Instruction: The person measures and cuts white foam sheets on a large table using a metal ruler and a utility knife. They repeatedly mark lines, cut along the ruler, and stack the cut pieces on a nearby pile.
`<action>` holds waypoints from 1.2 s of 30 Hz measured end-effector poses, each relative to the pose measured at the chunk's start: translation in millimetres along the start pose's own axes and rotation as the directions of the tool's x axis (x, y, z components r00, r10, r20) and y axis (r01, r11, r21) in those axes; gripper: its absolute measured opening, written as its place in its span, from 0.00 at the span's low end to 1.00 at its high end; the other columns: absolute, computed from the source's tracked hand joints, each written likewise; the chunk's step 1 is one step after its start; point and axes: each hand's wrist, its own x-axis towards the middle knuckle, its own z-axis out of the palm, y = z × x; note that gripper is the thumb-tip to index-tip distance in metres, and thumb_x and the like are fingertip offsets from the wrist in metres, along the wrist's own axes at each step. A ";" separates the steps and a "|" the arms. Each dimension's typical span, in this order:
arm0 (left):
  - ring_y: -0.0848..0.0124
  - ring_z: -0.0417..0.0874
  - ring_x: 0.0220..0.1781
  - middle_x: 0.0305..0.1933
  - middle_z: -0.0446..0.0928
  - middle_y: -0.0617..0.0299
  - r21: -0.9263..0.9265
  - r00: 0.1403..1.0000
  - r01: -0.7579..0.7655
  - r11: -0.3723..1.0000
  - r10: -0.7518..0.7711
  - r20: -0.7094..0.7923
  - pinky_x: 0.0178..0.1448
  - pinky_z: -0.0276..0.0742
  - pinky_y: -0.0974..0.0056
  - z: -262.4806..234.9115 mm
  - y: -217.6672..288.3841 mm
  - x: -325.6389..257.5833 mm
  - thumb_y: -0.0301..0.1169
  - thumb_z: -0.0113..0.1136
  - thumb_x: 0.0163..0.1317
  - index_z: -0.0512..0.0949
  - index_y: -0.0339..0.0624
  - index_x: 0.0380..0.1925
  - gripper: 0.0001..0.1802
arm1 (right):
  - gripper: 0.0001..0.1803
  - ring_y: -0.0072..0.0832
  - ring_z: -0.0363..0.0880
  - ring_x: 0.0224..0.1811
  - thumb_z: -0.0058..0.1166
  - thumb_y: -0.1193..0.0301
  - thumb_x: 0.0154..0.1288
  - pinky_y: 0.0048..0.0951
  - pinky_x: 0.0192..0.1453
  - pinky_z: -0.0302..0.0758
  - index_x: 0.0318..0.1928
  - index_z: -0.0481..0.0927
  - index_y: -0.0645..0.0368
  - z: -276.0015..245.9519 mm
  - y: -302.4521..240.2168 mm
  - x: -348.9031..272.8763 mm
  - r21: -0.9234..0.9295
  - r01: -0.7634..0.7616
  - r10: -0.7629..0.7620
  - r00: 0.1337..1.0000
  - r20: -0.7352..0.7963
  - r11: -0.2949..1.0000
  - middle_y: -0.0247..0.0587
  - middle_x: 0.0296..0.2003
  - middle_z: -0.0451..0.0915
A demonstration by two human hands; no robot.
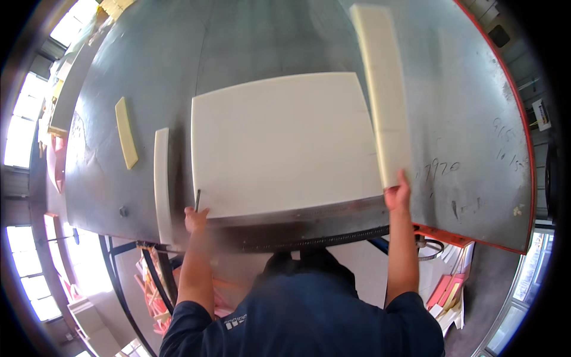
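Note:
A large cream foam block (pixel 279 143) lies on a grey metal table (pixel 154 65). My left hand (pixel 195 219) grips the block's near left corner, beside a thin dark upright blade (pixel 197 200). My right hand (pixel 398 194) holds the near end of a long cream foam strip (pixel 383 89), which stands along the block's right side and reaches toward the table's far edge. A narrow cut foam strip (pixel 161 184) lies just left of the block.
Another short foam offcut (pixel 126 132) lies further left on the table. The table has a red rim (pixel 511 101) on the right. Pink and white foam scraps (pixel 449 294) are piled on the floor below. Bright windows (pixel 24 107) are at the left.

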 end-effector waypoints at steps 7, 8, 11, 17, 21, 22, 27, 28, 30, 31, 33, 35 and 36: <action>0.48 0.79 0.54 0.49 0.79 0.44 -0.084 0.996 0.091 0.992 -0.092 -0.012 0.56 0.74 0.49 -7.8 6.9 -9.8 0.55 0.56 0.59 0.77 0.40 0.46 0.29 | 0.22 0.33 0.81 0.43 0.66 0.59 0.58 0.32 0.42 0.78 0.47 0.77 0.60 -69.2 63.2 25.1 -0.196 -0.361 0.250 0.866 -0.433 0.912 0.40 0.44 0.82; 0.48 0.79 0.54 0.49 0.79 0.43 -0.148 0.987 0.143 0.979 -0.152 -0.053 0.56 0.74 0.49 -5.5 5.5 -10.0 0.55 0.56 0.58 0.77 0.39 0.47 0.30 | 0.25 0.35 0.82 0.41 0.67 0.56 0.56 0.33 0.42 0.78 0.46 0.77 0.61 -74.4 65.7 29.0 -0.274 -0.439 0.267 0.828 -0.492 0.856 0.42 0.41 0.82; 0.47 0.79 0.54 0.49 0.80 0.45 -0.255 0.936 0.301 0.919 -0.336 -0.105 0.55 0.74 0.49 13.9 -17.6 -19.4 0.56 0.58 0.55 0.77 0.40 0.47 0.31 | 0.33 0.42 0.81 0.41 0.69 0.49 0.50 0.39 0.45 0.76 0.45 0.77 0.64 -101.0 47.6 41.3 -0.807 -0.436 -0.207 0.815 -0.542 0.399 0.48 0.40 0.81; 0.55 0.83 0.41 0.44 0.82 0.45 -0.610 0.796 0.522 0.596 -0.597 0.099 0.48 0.79 0.55 53.0 -46.7 -47.5 0.46 0.75 0.45 0.77 0.25 0.44 0.36 | 0.47 0.46 0.74 0.59 0.70 0.47 0.46 0.39 0.61 0.71 0.57 0.70 0.71 -48.2 40.4 85.5 -0.986 0.020 -0.265 0.962 0.064 -0.166 0.61 0.54 0.75; 0.61 0.80 0.46 0.43 0.81 0.48 -0.720 0.667 0.550 0.423 -0.742 0.073 0.50 0.75 0.56 61.8 -27.0 -23.4 0.44 0.79 0.41 0.78 0.32 0.41 0.32 | 0.42 0.41 0.80 0.50 0.76 0.61 0.41 0.36 0.54 0.76 0.55 0.72 0.72 -49.6 66.6 112.1 -0.994 0.010 -0.037 0.999 0.006 0.109 0.56 0.51 0.79; 0.61 0.81 0.45 0.43 0.81 0.50 -0.661 0.702 0.577 0.479 -0.705 0.103 0.50 0.75 0.57 32.0 -3.1 -38.7 0.44 0.80 0.40 0.78 0.32 0.42 0.34 | 0.36 0.40 0.80 0.47 0.73 0.67 0.43 0.37 0.51 0.76 0.53 0.73 0.73 -48.2 55.3 110.1 -0.977 -0.022 0.040 0.999 -0.014 0.210 0.55 0.48 0.80; 0.68 0.79 0.38 0.36 0.80 0.58 -0.761 0.705 0.632 0.145 -0.517 0.486 0.44 0.74 0.61 12.3 12.7 -33.9 0.38 0.80 0.41 0.79 0.37 0.34 0.24 | 0.24 0.39 0.81 0.40 0.66 0.78 0.48 0.38 0.46 0.77 0.47 0.76 0.73 -1.3 29.4 81.9 -0.885 -0.082 0.170 0.985 -0.003 0.458 0.53 0.41 0.81; 0.70 0.78 0.36 0.35 0.80 0.60 -0.786 0.698 0.614 0.069 -0.512 0.500 0.42 0.73 0.62 29.8 17.8 -30.7 0.37 0.80 0.41 0.78 0.38 0.32 0.23 | 0.23 0.39 0.81 0.40 0.65 0.78 0.48 0.38 0.46 0.77 0.47 0.76 0.73 8.7 26.8 67.3 -0.886 -0.031 0.117 0.993 0.026 0.463 0.53 0.41 0.81; 0.72 0.76 0.34 0.32 0.78 0.63 -0.827 0.720 0.562 -0.019 -0.480 0.501 0.40 0.72 0.63 49.4 21.6 -19.5 0.34 0.79 0.41 0.77 0.39 0.29 0.20 | 0.23 0.39 0.81 0.39 0.65 0.78 0.48 0.38 0.45 0.77 0.46 0.77 0.74 42.0 26.0 41.1 -0.892 0.114 -0.007 0.992 0.123 0.438 0.52 0.40 0.81; 0.72 0.75 0.33 0.31 0.77 0.64 -0.849 0.751 0.528 -0.027 -0.453 0.481 0.39 0.72 0.63 51.3 21.9 -17.6 0.33 0.79 0.41 0.76 0.40 0.27 0.19 | 0.22 0.39 0.81 0.39 0.64 0.78 0.48 0.38 0.45 0.77 0.46 0.77 0.74 56.6 30.2 25.8 -0.890 0.186 -0.056 0.982 0.179 0.415 0.52 0.40 0.81; 0.73 0.75 0.34 0.31 0.77 0.65 -0.905 0.844 0.418 -0.076 -0.337 0.418 0.39 0.72 0.64 49.4 24.9 -14.5 0.30 0.76 0.44 0.76 0.40 0.28 0.16 | 0.22 0.39 0.80 0.39 0.63 0.79 0.48 0.39 0.45 0.77 0.46 0.77 0.74 78.1 34.7 -3.9 -0.876 0.313 -0.136 0.950 0.282 0.367 0.52 0.39 0.81; 0.74 0.75 0.35 0.31 0.76 0.65 -0.938 0.931 0.345 0.043 -0.143 0.336 0.41 0.71 0.65 -9.6 38.4 -26.6 0.29 0.72 0.48 0.76 0.41 0.30 0.13 | 0.21 0.39 0.80 0.39 0.63 0.79 0.48 0.39 0.45 0.77 0.45 0.77 0.74 74.7 36.0 -41.1 -0.871 0.400 -0.205 0.913 0.352 0.285 0.52 0.39 0.81; 0.75 0.74 0.34 0.30 0.76 0.66 -0.965 0.963 0.263 0.019 -0.060 0.261 0.40 0.71 0.65 -22.3 41.0 -25.6 0.28 0.70 0.49 0.76 0.41 0.31 0.12 | 0.21 0.39 0.80 0.39 0.62 0.80 0.48 0.39 0.45 0.77 0.45 0.77 0.74 70.5 38.3 -55.6 -0.861 0.447 -0.213 0.890 0.402 0.242 0.52 0.39 0.81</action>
